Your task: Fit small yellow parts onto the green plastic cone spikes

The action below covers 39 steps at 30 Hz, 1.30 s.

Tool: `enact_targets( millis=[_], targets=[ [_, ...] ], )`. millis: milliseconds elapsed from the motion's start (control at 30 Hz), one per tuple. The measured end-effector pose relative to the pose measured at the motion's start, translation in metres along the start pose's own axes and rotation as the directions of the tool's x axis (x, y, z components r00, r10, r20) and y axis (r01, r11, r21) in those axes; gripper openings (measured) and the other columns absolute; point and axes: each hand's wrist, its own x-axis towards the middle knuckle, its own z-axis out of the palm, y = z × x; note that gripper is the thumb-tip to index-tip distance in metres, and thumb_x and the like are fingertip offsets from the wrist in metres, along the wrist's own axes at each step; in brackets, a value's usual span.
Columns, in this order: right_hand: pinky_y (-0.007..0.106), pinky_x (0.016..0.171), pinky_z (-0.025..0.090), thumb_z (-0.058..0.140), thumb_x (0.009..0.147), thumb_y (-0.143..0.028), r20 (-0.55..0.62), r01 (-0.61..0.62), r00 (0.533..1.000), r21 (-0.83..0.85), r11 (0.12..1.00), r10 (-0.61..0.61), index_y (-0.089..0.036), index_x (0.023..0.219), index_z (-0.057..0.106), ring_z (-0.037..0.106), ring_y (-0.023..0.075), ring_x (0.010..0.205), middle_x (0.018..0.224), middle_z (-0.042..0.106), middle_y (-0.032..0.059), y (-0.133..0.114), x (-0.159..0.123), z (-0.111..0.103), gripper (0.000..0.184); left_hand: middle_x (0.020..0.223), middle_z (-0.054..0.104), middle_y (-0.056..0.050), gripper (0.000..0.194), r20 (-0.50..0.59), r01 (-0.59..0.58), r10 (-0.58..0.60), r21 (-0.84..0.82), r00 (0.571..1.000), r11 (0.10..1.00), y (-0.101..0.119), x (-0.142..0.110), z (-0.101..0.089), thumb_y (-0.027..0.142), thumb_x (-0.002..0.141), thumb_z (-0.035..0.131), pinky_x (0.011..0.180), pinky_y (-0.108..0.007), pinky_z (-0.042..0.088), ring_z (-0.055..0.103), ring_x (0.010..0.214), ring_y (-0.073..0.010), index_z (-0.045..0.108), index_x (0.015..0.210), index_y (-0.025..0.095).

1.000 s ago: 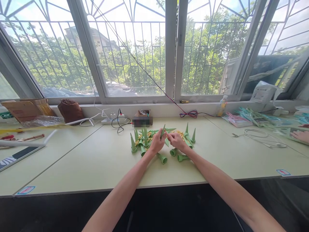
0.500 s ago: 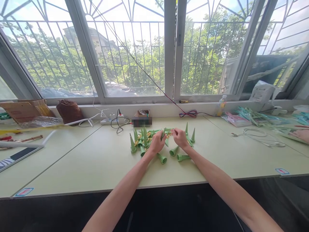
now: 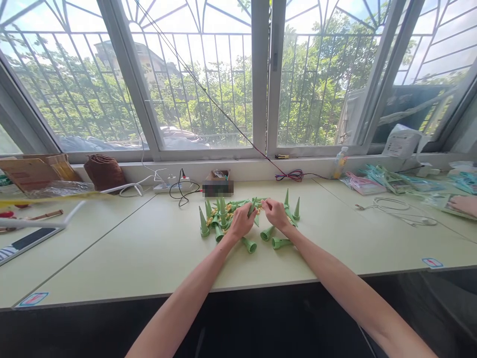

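My left hand [image 3: 242, 221] is closed around a green plastic spike [image 3: 253, 205], its pointed end showing above the fingers. Just to the right, my right hand [image 3: 275, 213] has its fingers pinched together; anything between them is too small to make out. Around both hands lie several more green cone-shaped spikes. One upright spike [image 3: 203, 222] stands at the left of the group, another spike [image 3: 296, 209] at the right. A hollow spike [image 3: 250, 245] lies on its side nearest me. Small yellowish pieces [image 3: 210, 220] are scattered among the spikes, partly hidden by my left hand.
Behind the pile sit a small box [image 3: 218, 185], a power strip [image 3: 169, 184] and a coiled cable [image 3: 292, 175]. A bottle [image 3: 339, 163] stands by the window. At right are a white cable [image 3: 400, 209], bagged items [image 3: 363, 183] and another person's hand [image 3: 464, 204]. A tablet-like panel [image 3: 28, 242] lies left.
The whole view has shifted slightly. Both hands keep nearly the same place and grip, and the spikes on the table lie as before.
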Motion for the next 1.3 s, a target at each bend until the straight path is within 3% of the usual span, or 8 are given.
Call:
enact_targets(
  millis=[533,700,867,967,1100,1200,1300],
  targets=[
    [0.027,0.055,0.027,0.039,0.093,-0.043,0.011,0.024,1.0,0.025,0.999,-0.025,-0.02,0.058,0.042,0.034,0.0123,0.051,0.051,0.042,-0.0025,-0.001,-0.001,0.002,0.042,0.073,0.06,-0.002,0.018,-0.01,-0.059,0.06,0.083,0.998,0.995,0.003,-0.002,0.001,0.028,0.09,0.049,0.062,-0.027,0.034,0.047,0.059,-0.0134,0.047,0.075,0.019],
    [0.027,0.055,0.029,0.039,0.093,-0.046,0.012,0.008,1.0,0.042,0.999,-0.008,-0.02,0.061,0.048,0.038,0.0131,0.051,0.053,0.047,-0.001,-0.003,-0.001,0.0,0.043,0.078,0.057,-0.003,0.016,-0.042,-0.058,0.061,0.073,0.997,0.996,0.001,-0.002,0.005,0.026,0.091,0.047,0.064,-0.027,0.037,0.051,0.07,-0.0158,0.046,0.076,0.019],
    [0.027,0.057,0.034,0.028,0.097,-0.051,0.007,0.014,1.0,0.151,0.989,-0.015,-0.019,0.073,0.055,0.045,0.0145,0.052,0.056,0.05,0.0004,-0.013,-0.002,-0.007,0.048,0.075,0.052,-0.003,0.02,-0.036,-0.051,0.056,0.116,0.998,0.992,-0.002,-0.003,0.008,0.028,0.09,0.049,0.063,-0.027,0.037,0.048,0.067,-0.0155,0.047,0.073,0.019],
    [0.026,0.056,0.035,0.039,0.093,-0.052,0.058,0.068,0.995,0.172,0.983,-0.079,-0.019,0.081,0.057,0.045,0.0135,0.052,0.058,0.053,-0.0005,-0.02,-0.005,-0.008,0.039,0.075,0.052,-0.003,0.014,-0.028,-0.05,0.053,0.113,0.998,0.992,-0.004,-0.004,0.01,0.025,0.089,0.051,0.063,-0.027,0.037,0.048,0.067,-0.0155,0.053,0.077,0.018],
    [0.024,0.059,0.036,0.046,0.091,-0.045,0.065,0.117,0.99,0.12,0.986,-0.125,-0.019,0.075,0.055,0.045,0.0124,0.056,0.062,0.057,0.0002,-0.022,-0.008,-0.003,0.032,0.079,0.055,-0.003,0.005,-0.011,-0.029,0.03,0.067,0.999,0.997,-0.005,-0.004,0.011,0.022,0.085,0.056,0.065,-0.027,0.041,0.051,0.07,-0.0159,0.058,0.087,0.018],
    [0.024,0.058,0.035,0.044,0.092,-0.041,0.044,0.104,0.993,0.1,0.99,-0.109,-0.019,0.074,0.054,0.045,0.0126,0.057,0.064,0.057,0.0005,-0.021,-0.008,-0.001,0.03,0.085,0.056,-0.004,0.012,-0.045,-0.035,0.037,0.039,0.998,0.999,0.001,-0.005,0.008,0.023,0.08,0.062,0.068,-0.028,0.044,0.054,0.074,-0.0164,0.057,0.09,0.018],
    [0.025,0.057,0.034,0.041,0.093,-0.042,-0.008,0.067,0.998,0.097,0.993,-0.066,-0.02,0.073,0.051,0.042,0.0126,0.055,0.061,0.052,-0.0006,-0.02,-0.007,-0.001,0.031,0.095,0.057,-0.006,0.013,-0.136,-0.139,0.149,0.082,0.979,0.987,0.015,-0.007,0.004,0.023,0.084,0.055,0.071,-0.028,0.045,0.056,0.08,-0.0162,0.056,0.096,0.02]
  ],
)
